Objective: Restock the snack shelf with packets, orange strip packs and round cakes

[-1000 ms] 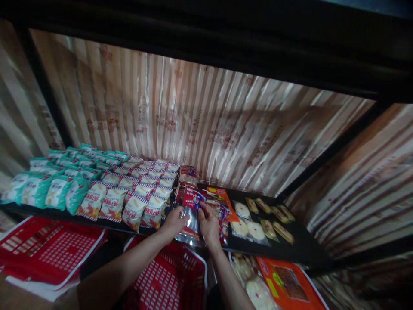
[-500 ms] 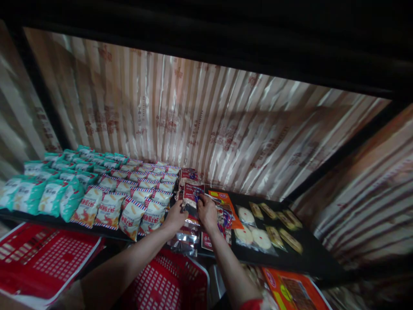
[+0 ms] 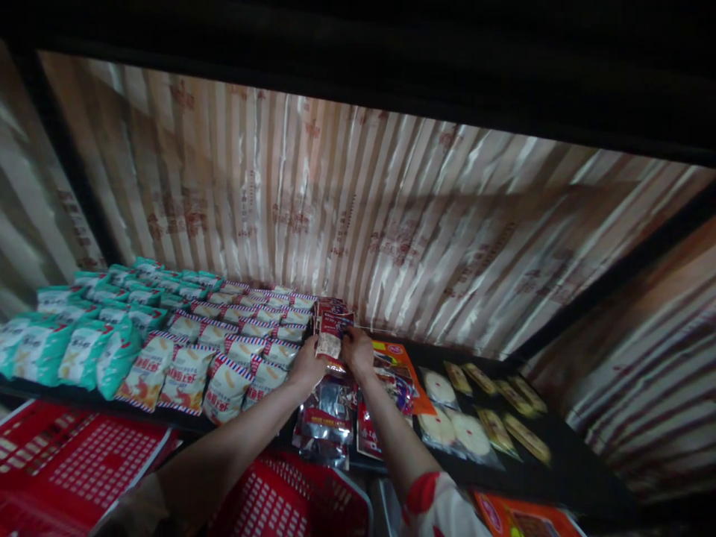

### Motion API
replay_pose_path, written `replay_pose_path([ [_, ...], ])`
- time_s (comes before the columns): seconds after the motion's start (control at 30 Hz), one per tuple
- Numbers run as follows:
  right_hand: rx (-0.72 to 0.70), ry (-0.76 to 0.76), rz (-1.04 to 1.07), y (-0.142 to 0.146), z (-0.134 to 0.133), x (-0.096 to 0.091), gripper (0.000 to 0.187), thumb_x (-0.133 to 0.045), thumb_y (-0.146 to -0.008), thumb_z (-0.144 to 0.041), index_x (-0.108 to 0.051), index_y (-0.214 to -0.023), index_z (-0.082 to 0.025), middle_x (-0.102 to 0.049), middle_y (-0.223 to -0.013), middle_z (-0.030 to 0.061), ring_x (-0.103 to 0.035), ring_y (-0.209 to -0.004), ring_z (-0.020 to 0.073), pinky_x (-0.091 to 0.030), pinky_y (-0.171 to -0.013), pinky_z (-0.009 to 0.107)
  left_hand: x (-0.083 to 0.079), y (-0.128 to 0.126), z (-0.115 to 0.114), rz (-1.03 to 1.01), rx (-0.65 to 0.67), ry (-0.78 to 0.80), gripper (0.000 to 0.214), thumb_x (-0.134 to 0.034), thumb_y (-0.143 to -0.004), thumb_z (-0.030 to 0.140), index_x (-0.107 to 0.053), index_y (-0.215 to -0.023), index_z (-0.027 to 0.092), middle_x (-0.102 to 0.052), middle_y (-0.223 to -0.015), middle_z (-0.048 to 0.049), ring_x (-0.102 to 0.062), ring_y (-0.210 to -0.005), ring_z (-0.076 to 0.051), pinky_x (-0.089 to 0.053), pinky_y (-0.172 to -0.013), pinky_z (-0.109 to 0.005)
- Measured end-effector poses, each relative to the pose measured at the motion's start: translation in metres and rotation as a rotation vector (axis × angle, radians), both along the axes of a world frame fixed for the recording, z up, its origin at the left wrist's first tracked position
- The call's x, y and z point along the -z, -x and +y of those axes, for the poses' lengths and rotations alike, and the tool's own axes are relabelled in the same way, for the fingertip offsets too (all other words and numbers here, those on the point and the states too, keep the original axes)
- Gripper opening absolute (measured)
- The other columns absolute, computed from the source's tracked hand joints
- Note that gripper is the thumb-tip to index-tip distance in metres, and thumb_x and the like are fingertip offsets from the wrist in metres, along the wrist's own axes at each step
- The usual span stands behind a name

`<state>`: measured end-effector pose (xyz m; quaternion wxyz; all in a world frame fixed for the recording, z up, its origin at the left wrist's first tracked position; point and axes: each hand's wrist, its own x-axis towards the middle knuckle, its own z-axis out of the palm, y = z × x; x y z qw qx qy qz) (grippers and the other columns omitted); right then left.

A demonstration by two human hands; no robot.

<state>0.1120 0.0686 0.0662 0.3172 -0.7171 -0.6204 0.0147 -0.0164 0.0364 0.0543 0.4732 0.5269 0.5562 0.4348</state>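
Observation:
Both hands grip a dark red snack packet (image 3: 330, 339) by its two sides, over the middle of the black shelf. My left hand (image 3: 309, 364) is closed at its left edge, and my right hand (image 3: 356, 352) at its right edge. More dark red packets lie just behind it, against the back. In front of my hands are shiny silver and dark packets (image 3: 327, 418) near the shelf's front edge. Under my right forearm lie further red and purple packets (image 3: 368, 436), partly hidden.
To the left stand rows of white shrimp-picture snack bags (image 3: 182, 377) and teal bags (image 3: 83, 350). Rightward are an orange packet (image 3: 411, 373), round white flat packs (image 3: 473, 432) and yellowish packs (image 3: 526, 438). Red baskets (image 3: 268, 496) sit below the shelf (image 3: 570, 470); a dark beam (image 3: 358, 60) crosses overhead.
My hands have moved back with the red packet toward the rear of the shelf. The silver packets in front are more exposed. The view has shifted slightly.

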Motion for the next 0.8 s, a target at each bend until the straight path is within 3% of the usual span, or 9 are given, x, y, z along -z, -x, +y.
replay_pose_path([
  [0.3,0.011,0.015,-0.064,0.003,0.019,0.002,0.034,-0.043,-0.077,-0.016,-0.067,-0.101,-0.015,-0.068,-0.100,0.0105,-0.061,-0.094,0.0220,-0.039,-0.087,0.029,-0.001,0.001,0.013,0.069,-0.054,0.020,0.045,-0.061,-0.071,0.015,-0.055,-0.115,0.019,-0.067,-0.089,-0.0047,-0.061,-0.081,-0.019,-0.045,-0.074,-0.027],
  [0.6,0.024,0.066,-0.085,0.007,0.019,0.003,0.033,-0.044,-0.077,-0.017,-0.066,-0.102,-0.013,-0.067,-0.101,0.0132,-0.059,-0.097,0.0243,-0.036,-0.090,0.031,0.002,0.003,0.016,0.086,-0.049,0.039,0.042,-0.061,-0.071,0.015,-0.056,-0.113,0.018,-0.067,-0.090,-0.0059,-0.062,-0.083,-0.020,-0.046,-0.074,-0.027],
  [0.8,0.043,0.168,-0.097,0.010,0.017,-0.001,0.036,-0.043,-0.081,-0.022,-0.061,-0.112,-0.016,-0.065,-0.109,0.0109,-0.056,-0.104,0.0218,-0.033,-0.092,0.030,0.002,0.003,0.013,0.206,-0.037,0.032,0.037,-0.060,-0.073,0.016,-0.057,-0.109,0.019,-0.068,-0.093,-0.0049,-0.063,-0.080,-0.018,-0.047,-0.073,-0.025],
])
